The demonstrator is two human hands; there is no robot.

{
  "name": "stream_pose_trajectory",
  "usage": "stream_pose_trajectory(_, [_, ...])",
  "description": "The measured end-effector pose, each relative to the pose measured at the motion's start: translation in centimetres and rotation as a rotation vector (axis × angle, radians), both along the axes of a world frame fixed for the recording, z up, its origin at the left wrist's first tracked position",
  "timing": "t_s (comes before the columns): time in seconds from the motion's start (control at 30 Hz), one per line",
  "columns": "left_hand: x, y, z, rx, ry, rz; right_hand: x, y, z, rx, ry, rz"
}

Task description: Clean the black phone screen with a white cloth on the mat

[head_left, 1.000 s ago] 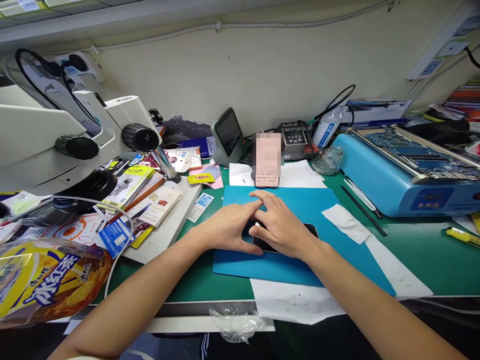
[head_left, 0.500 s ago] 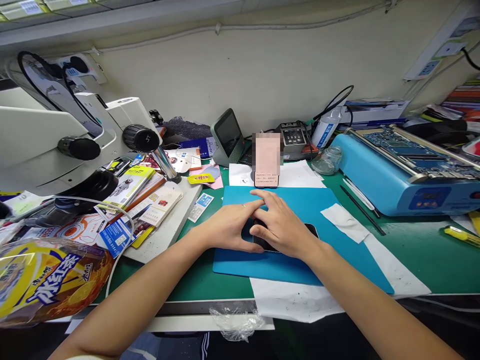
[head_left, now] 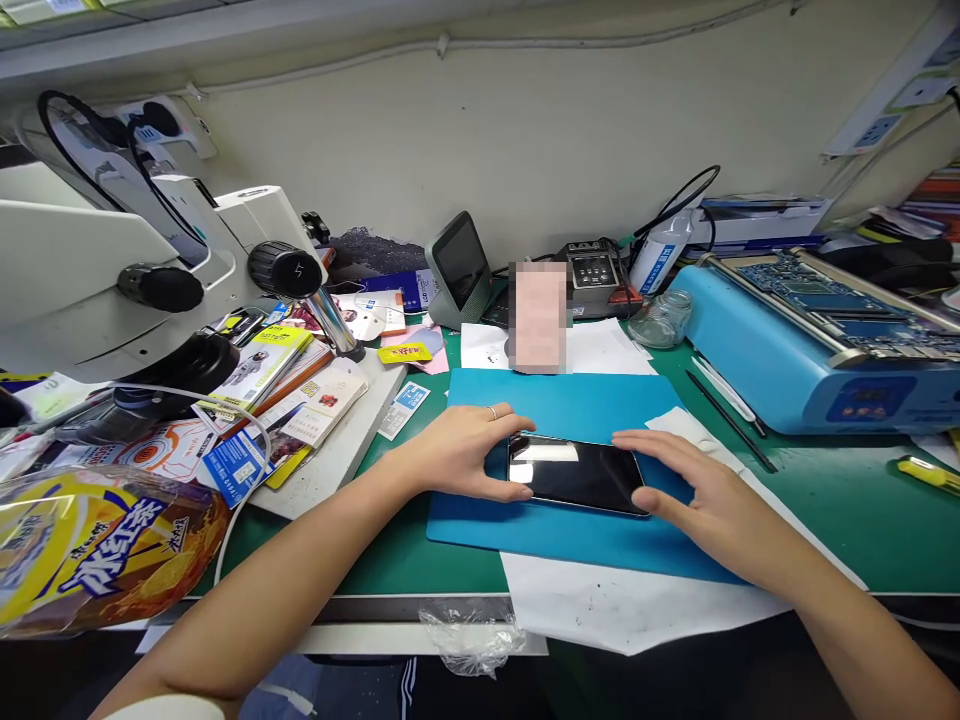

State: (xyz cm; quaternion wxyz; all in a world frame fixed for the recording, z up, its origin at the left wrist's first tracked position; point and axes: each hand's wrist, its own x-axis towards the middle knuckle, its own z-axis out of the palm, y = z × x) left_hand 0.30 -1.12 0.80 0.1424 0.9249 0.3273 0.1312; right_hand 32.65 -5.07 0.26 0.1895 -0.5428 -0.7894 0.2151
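A black phone lies flat, screen up, on the blue mat, with a bright reflection near its left end. My left hand grips the phone's left end between thumb and fingers, at its near and far edges. My right hand is at the right end, thumb and fingers around that end's corners. Its thumb meets the near right corner. White paper sticks out from under the mat at the front.
A microscope and booklets stand left, with a drink bottle in front. Behind the mat are a blurred upright phone and a small display. A blue machine with circuit boards sits right, beside a black stick.
My right hand has moved right, from over the phone beside my left hand to the phone's right end. The phone's screen is now uncovered. The view has shifted slightly.
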Motion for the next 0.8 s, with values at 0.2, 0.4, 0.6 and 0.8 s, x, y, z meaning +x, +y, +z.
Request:
stream_pose_trajectory(0.2, [0.2,0.0,0.1,-0.02,-0.024,0.036,0.8,-1.1,0.0,-0.059,-0.038,0.057])
stream_pose_trajectory(0.4, [0.2,-0.2,0.4,-0.088,-0.076,0.068,0.0,0.1,1.4,0.002,0.09,-0.024])
stream_pose_trajectory(0.6, [-0.1,0.0,0.2,-0.121,-0.114,0.165,-1.8,2.7,1.9,0.097,0.131,-0.224])
stream_pose_trajectory(0.8, [0.0,-0.1,0.5,-0.053,-0.145,0.23,0.6,2.0,0.1,0.302,0.002,-0.362])
